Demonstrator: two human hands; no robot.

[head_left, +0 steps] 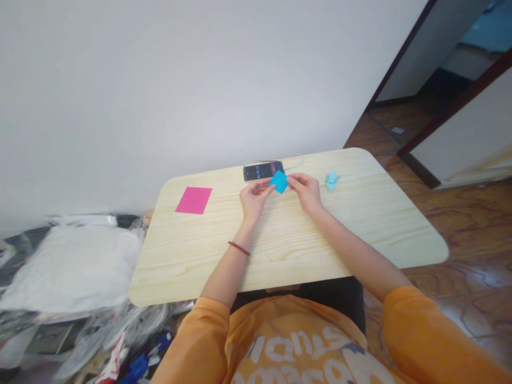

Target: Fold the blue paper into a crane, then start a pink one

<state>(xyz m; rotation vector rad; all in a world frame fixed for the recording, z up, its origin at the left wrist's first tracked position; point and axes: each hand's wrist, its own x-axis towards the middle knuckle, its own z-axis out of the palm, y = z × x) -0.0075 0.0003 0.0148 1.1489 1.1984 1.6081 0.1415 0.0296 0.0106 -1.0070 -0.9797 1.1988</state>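
Left hand (pixel 254 198): pinching blue paper square (pixel 280 182).
Right hand (pixel 304 192): pinching opposite corner.
Risk: slackened pinch could drop square onto adjacent smartphone (pixel 263 171).

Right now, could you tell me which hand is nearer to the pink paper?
Left. The left hand is to the right of the pink paper, and the right hand lies farther right, on the far side of the blue square both hands hold.

Blue paper (pixel 280 183) (partly hidden), phone screen (pixel 258 172) unreadable
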